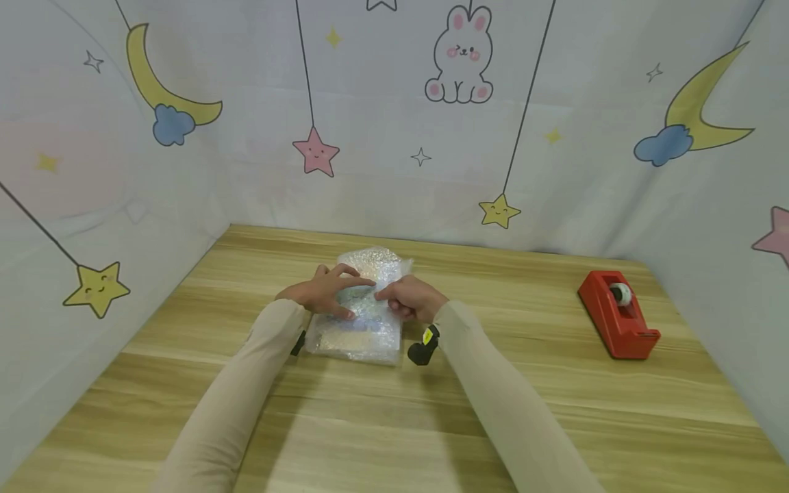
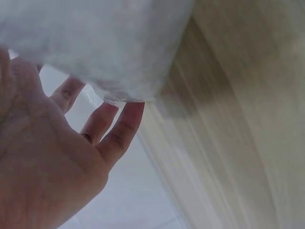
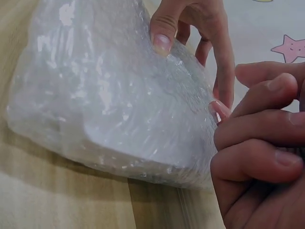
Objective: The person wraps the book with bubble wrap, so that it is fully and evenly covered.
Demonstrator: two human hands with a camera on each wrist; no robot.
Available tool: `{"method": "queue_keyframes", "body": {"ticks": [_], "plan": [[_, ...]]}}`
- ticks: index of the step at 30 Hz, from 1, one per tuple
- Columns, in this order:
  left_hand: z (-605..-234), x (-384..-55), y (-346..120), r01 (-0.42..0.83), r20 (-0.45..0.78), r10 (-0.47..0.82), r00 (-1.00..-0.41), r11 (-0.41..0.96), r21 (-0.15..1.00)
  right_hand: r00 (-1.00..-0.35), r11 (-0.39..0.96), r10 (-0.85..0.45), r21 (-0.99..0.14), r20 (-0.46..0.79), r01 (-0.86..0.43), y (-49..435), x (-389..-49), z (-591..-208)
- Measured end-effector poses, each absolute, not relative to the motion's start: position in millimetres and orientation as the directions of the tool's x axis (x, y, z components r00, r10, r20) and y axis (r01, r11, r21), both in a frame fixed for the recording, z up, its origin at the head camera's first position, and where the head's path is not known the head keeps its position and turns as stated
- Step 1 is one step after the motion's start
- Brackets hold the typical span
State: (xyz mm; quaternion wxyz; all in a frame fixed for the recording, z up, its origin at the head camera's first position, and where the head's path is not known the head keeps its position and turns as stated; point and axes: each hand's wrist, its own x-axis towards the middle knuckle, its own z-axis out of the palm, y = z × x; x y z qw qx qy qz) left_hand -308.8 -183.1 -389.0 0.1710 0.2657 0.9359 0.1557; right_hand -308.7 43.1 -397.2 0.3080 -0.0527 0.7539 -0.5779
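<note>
A package (image 1: 360,340) in clear bubble wrap lies on the wooden table, with pale, bluish contents showing through. My left hand (image 1: 323,291) spreads over its left and middle part, thumb and fingers apart, fingertips on the wrap. From the right, my right hand (image 1: 416,298) reaches over the package with the index finger extended to the wrap near the middle. Its other fingers are curled in, as the right wrist view shows beside the bubble wrap (image 3: 105,105). In the left wrist view, the left fingers are at the edge of the wrap (image 2: 109,43).
A red tape dispenser (image 1: 616,318) with a roll of tape stands at the right of the table (image 1: 345,424). White curtains (image 1: 394,178) printed with stars, moons and a rabbit hang behind and at both sides.
</note>
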Motion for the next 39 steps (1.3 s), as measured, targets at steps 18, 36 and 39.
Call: {"method": "queue_keyframes", "body": {"ticks": [18,36,39], "plan": [[-388,-309,-185,0.398,-0.261,0.491,-0.831,0.853,0.337,-0.67,-0.406,-0.656,-0.585,-0.348,0.702,63,-270,-389],[-385,-305,-181,0.423,-0.257,0.52,-0.815,0.836,0.35,-0.943,0.69,-0.207,-0.644,0.261,-0.33,43,-279,-360],[-385,-306,-180,0.43,-0.255,0.521,-0.815,0.837,0.338,-0.914,0.709,-0.283,-0.579,0.292,-0.404,44,-282,-355]]}}
